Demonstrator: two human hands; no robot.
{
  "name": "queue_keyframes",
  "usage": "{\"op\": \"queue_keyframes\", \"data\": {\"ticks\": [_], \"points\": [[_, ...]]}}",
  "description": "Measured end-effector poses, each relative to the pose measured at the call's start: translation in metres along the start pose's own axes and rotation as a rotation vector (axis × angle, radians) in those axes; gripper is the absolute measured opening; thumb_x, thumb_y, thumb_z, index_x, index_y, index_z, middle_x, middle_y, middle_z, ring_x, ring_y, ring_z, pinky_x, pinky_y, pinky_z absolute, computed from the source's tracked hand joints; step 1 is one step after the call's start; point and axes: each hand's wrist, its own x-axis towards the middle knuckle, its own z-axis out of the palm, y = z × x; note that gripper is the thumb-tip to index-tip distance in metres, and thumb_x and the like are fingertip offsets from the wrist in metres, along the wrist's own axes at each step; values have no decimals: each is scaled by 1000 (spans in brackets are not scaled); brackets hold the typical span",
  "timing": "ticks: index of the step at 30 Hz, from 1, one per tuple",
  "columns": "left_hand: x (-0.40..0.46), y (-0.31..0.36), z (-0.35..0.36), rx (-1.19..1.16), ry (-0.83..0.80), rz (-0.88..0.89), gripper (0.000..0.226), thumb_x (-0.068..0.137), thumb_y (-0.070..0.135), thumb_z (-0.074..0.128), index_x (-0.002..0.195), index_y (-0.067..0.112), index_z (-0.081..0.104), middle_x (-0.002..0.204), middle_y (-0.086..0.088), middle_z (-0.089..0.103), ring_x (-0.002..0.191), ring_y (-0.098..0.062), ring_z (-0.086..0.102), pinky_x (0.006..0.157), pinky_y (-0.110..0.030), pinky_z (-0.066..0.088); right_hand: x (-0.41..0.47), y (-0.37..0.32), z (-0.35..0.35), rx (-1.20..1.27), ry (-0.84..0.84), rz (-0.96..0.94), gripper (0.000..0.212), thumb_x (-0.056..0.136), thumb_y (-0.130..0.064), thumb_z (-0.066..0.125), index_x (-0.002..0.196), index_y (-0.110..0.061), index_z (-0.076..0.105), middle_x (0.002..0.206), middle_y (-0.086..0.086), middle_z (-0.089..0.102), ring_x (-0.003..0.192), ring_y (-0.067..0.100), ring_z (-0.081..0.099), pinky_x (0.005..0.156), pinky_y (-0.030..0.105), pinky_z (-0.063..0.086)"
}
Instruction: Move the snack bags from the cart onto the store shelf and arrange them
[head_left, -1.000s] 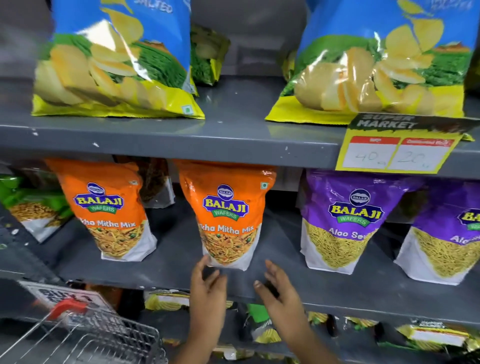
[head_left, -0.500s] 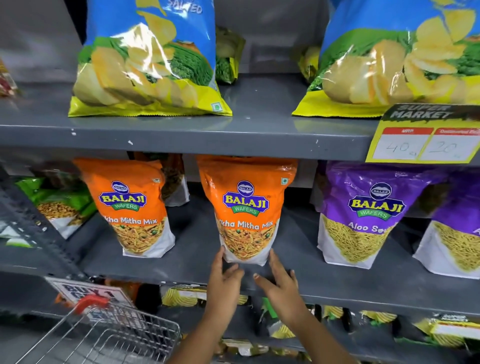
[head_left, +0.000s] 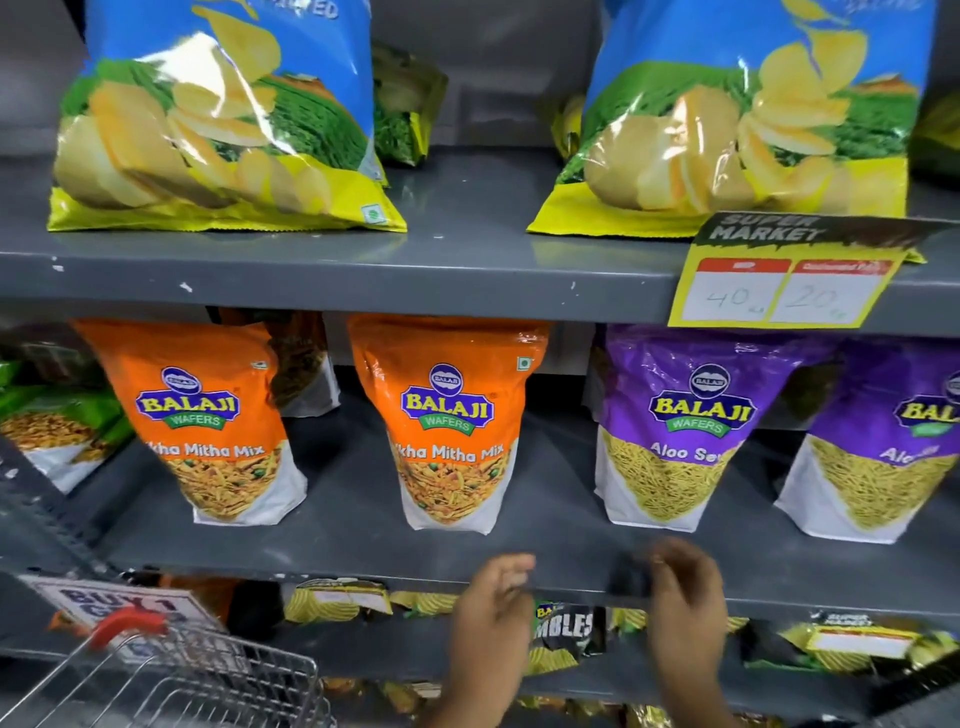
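Two orange bags (head_left: 451, 426) and (head_left: 208, 421) are standing upright on the middle shelf (head_left: 363, 551), long axis vertical, printed fronts facing the near side. Purple bags (head_left: 675, 431) are standing to their right in the same way. The left hand (head_left: 493, 608) and right hand (head_left: 685, 603) are being held apart at the shelf's near edge, below the bags and not touching them; both are blurred, fingers loosely curled, nothing clearly gripped. The wire cart (head_left: 171, 680) is seen at the near left.
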Motion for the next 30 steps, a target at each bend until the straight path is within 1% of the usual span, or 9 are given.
{"op": "queue_keyframes", "data": {"ticks": [4, 8, 12, 15, 19, 22, 25, 28, 30], "points": [[33, 27, 60, -90, -214, -79, 62, 84, -2, 54, 140, 23, 45, 138, 13, 45, 128, -6, 46, 102, -30, 43, 65, -10, -36, 80, 21, 60, 42, 88, 10, 52, 115, -21, 51, 122, 8, 54, 112, 22, 52, 80, 13, 45], [75, 37, 103, -102, -329, -123, 88, 67, 11, 65, 145, 32, 31, 139, 21, 37, 122, -4, 46, 94, -30, 45, 102, -10, -48, 28, -209, 160, 73, 81, 18, 52, 144, -16, 38, 143, 4, 48, 129, 19, 46, 102, 33, 38], [92, 15, 128, -137, -335, -82, 78, 49, 15, 65, 121, 42, 52, 124, 9, 67, 117, -20, 61, 97, -43, 52, 96, -21, -48, -114, -416, 126, 69, 81, 16, 50, 138, -22, 48, 131, -12, 56, 103, -12, 57, 74, 0, 43], [89, 8, 132, -170, -324, -50, 77, 42, 19, 61, 115, 45, 57, 117, 16, 69, 114, -17, 62, 98, -47, 50, 93, -18, -50, -82, -436, 116, 71, 81, 15, 49, 139, -26, 46, 124, -18, 58, 90, -28, 54, 69, -2, 44], [74, 16, 131, -89, -326, -49, 73, 55, 13, 57, 111, 59, 52, 111, 24, 68, 112, -17, 62, 96, -47, 52, 90, -12, -56, -136, -463, 116, 77, 81, 10, 54, 137, -42, 44, 119, -33, 61, 100, -18, 57, 89, 18, 48], [65, 16, 128, -49, -333, -68, 78, 62, 8, 54, 120, 59, 47, 106, 29, 69, 103, -15, 64, 92, -45, 52, 89, -10, -60, -123, -468, 116, 78, 79, 14, 52, 134, -41, 45, 106, -32, 68, 82, -10, 61, 75, 18, 51], [59, 11, 127, -19, -327, -89, 85, 64, 5, 52, 124, 64, 40, 99, 34, 69, 90, -10, 59, 80, -37, 52, 84, -14, -59, -91, -484, 102, 80, 75, 14, 51, 136, -37, 46, 117, -18, 69, 84, 1, 61, 69, 18, 48], [53, 26, 127, 109, -311, -135, 86, 69, 13, 51, 141, 54, 28, 100, 16, 72, 66, -10, 57, 59, -29, 48, 86, -19, -60, -79, -446, 145, 76, 79, 18, 51, 136, -33, 45, 107, -22, 71, 80, 5, 65, 66, 13, 51], [29, 38, 116, 223, -247, -121, 76, 77, 14, 52, 143, 47, 32, 111, 9, 69, 70, -10, 63, 62, -21, 50, 70, -18, -68, -74, -359, 172, 74, 82, 14, 56, 144, -23, 38, 129, -7, 64, 100, 14, 64, 76, 19, 52]]}}
